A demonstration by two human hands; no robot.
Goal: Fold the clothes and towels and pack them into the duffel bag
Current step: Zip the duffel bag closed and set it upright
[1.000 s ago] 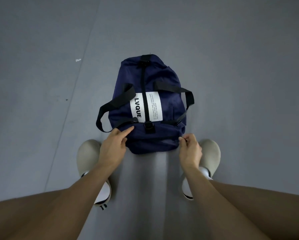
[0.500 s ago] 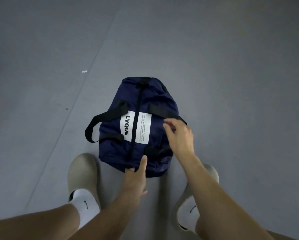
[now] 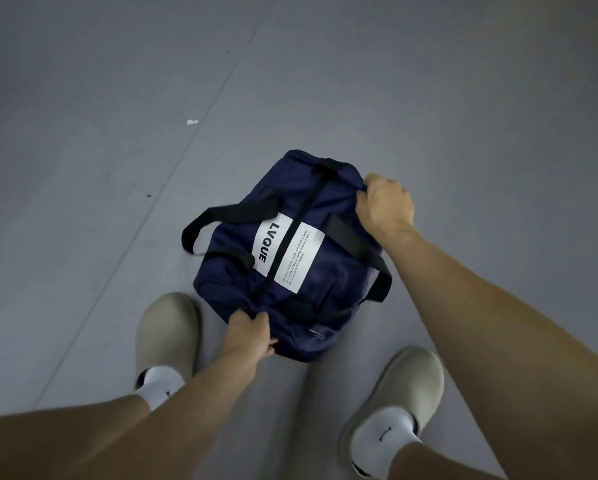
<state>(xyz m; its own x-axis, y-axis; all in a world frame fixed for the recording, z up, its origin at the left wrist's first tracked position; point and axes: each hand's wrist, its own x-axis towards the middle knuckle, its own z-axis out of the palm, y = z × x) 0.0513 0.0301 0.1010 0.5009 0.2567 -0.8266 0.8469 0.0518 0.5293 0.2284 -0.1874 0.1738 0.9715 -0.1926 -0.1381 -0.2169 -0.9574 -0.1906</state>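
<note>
Smooth grey floor (image 3: pixel 83 174) fills most of my view. No loose clothes or towels on any of it that I can see.

The task thing sits mid-frame on that floor: a plump navy fabric duffel bag (image 3: pixel 339 271). It lies skewed, far end leaning right, near end between the feet.

Change: a second ago both hands were at the bag's near end and the bag pointed straight away from me. Half a second ago the right hand was crossing over the bag's right side. Now the right hand (image 3: pixel 384 206) is clenched on a bunch of navy cloth at the far right corner. The left hand (image 3: pixel 250 336) has its fingers curled over the near end, where the black zip strip (image 3: pixel 292 242) stops. So the hands went from one end to opposite ends, and the bag turned.

My read: this is a grip for lifting, shifting or pulling the bag taut, not for loading it.

Container: the zip along the top looks closed end to end and the contents are hidden, so I can't tell what's inside. If the laundry is already in, the task is near done. That is a guess only.

- Beige rounded left clog (image 3: pixel 167 327) and right clog (image 3: pixel 408 386), with white socks, flank the near end.
- White rectangular label (image 3: pixel 304 261) reading "LVQUE" is split by the zip strip.
- Black webbing carry handles: the left handle (image 3: pixel 221 213) loops out over the floor, the right handle (image 3: pixel 356 242) lies just beside my right wrist.
- Small metal-looking zip pull (image 3: pixel 316 333) sits on the near end panel, near the left hand.
- Tiny white scrap (image 3: pixel 192 122) lies on the floor, well apart from the bag.
</note>
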